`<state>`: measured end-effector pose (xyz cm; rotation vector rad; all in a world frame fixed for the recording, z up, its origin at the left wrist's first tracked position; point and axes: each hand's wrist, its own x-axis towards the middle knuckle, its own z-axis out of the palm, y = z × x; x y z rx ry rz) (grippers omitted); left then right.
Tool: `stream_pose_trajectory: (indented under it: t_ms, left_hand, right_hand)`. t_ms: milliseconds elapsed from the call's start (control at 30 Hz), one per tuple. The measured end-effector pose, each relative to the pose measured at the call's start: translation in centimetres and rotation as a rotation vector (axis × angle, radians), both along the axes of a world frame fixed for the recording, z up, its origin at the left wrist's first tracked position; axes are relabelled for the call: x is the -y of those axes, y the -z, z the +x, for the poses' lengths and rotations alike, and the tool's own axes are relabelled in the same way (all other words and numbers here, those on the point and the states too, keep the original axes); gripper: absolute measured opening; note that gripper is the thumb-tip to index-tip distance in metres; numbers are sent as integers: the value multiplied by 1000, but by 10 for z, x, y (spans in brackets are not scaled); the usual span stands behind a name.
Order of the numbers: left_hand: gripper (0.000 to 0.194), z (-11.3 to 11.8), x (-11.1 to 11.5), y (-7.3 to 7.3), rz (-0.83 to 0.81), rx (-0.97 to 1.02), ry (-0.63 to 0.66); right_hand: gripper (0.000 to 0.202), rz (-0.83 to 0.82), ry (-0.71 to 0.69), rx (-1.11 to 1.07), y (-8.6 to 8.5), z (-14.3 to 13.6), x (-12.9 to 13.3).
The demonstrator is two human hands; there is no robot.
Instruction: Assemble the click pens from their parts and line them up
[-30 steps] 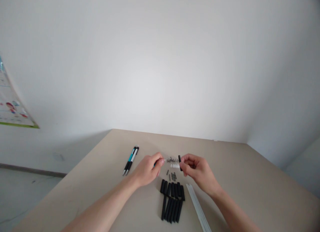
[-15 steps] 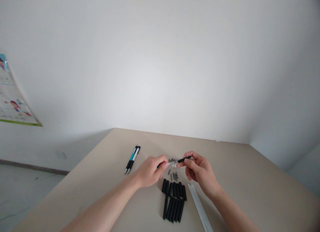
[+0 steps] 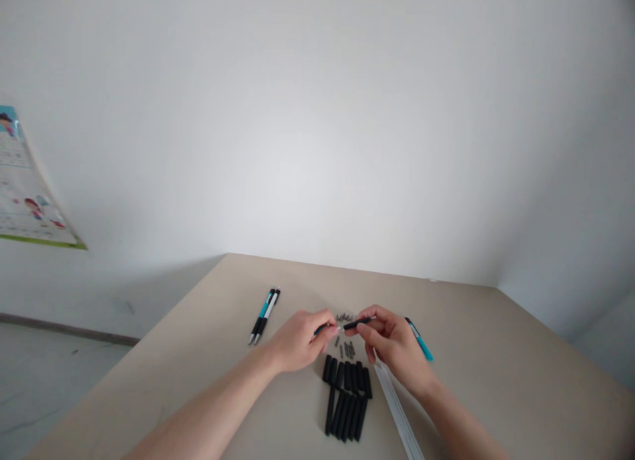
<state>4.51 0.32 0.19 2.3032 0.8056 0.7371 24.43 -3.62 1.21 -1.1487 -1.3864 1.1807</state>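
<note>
In the head view, my left hand [image 3: 305, 341] pinches a thin pen refill [image 3: 320, 329], dark blue with a pale tip pointing right; my fingers cover part of it. Facing that tip, a black pen grip [image 3: 356, 323] is held between the thumb and fingers of my right hand [image 3: 389, 337]. The two pieces are end to end and very close; whether they touch I cannot tell. Small silver pieces [image 3: 343, 317] lie behind the hands. Several small springs [image 3: 349, 349] lie just in front of them.
Black pen grips and short black tubes [image 3: 347, 397] lie in two rows on the beige table [image 3: 278, 407]. White thin rods [image 3: 397, 407] lie to their right. Two pens [image 3: 264, 316] rest at the left, and a blue pen barrel [image 3: 421, 341] lies beyond my right hand.
My right hand has moved left and slightly down, bringing the black grip up to the refill tip. The blue barrel now shows past my right hand.
</note>
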Motion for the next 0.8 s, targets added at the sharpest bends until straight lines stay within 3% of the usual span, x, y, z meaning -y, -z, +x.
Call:
stream_pose_trajectory:
  t_ms: [100,200,500,700,800]
  left_hand:
    - [11,1,-1,1,-76,55,13]
    - [18,2,0,1,-104,52,18]
    - [14,1,1,-2,1,-57,-45]
    - [11,1,2,0,56,-86,-48]
    - [10,1,2,1,85,-99,-48]
  right_hand:
    - [30,24,-25,80,6,-1,1]
    - [27,40,-18,171,10,-2,1]
    - [24,68,12,266,9,-1,3]
    - [18,207,19,478,5,-1,6]
    - [25,280,21,596,1,-2,7]
